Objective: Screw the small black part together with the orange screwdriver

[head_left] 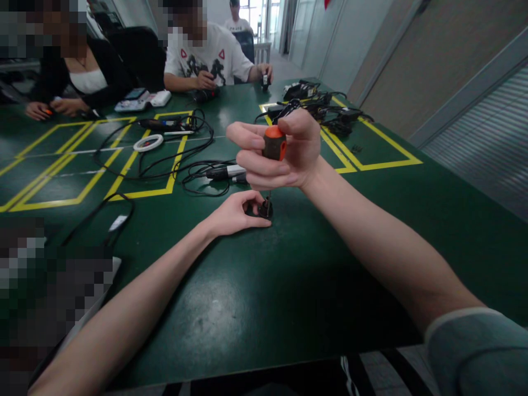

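My right hand (284, 148) is wrapped round the orange and black handle of a screwdriver (274, 144). The screwdriver stands upright, its thin shaft pointing down to a small black part (266, 209) on the green table (313, 286). With thumb and fingers, my left hand (243, 213) grips that black part from the left and keeps it against the tabletop. The shaft's tip meets or lies just in front of the part; I cannot tell exactly which. What kind of part it is does not show, as my fingers cover some of it.
Behind my hands lie black cables with plugs (220, 172), a white ring (148, 143) and a tangle of black adapters (330, 110). Several small screws (357, 148) are at the right. Yellow tape (144, 194) marks rectangles. Two people work across the table, one holding a dark tool (205, 94).
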{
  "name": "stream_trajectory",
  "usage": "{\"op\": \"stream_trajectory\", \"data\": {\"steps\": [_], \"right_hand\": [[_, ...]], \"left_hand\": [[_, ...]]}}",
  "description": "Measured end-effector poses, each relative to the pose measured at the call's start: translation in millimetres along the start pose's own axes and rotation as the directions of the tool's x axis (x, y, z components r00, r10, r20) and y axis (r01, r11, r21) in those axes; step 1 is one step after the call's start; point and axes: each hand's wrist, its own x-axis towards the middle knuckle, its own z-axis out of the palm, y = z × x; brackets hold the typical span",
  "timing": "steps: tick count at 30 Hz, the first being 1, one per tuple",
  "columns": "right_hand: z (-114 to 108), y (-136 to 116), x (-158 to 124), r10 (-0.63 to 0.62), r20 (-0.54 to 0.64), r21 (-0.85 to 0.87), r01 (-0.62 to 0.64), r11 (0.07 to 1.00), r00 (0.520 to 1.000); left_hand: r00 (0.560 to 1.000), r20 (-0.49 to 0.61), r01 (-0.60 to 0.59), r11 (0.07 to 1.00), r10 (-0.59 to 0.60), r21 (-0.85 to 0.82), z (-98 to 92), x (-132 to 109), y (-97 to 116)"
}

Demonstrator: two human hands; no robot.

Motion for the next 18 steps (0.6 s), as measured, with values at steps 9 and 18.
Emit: {"op": "stream_trajectory", "data": {"steps": [9,18], "right_hand": [[-5.7,0.0,0.0,-0.031,-0.062,0.154,0.041,0.987,0.998],[-5.3,-0.2,-1.1,-0.040,-0.042,0.013,0.040,0.999,0.998]], "left_hand": [[1.000,0.013,-0.021,1.000,0.021,-0.002,-0.4,-0.4,-1.4],[0.999,0.022,-0.041,0.999,0.041,0.017,-0.1,0.2,-6.2]]}}
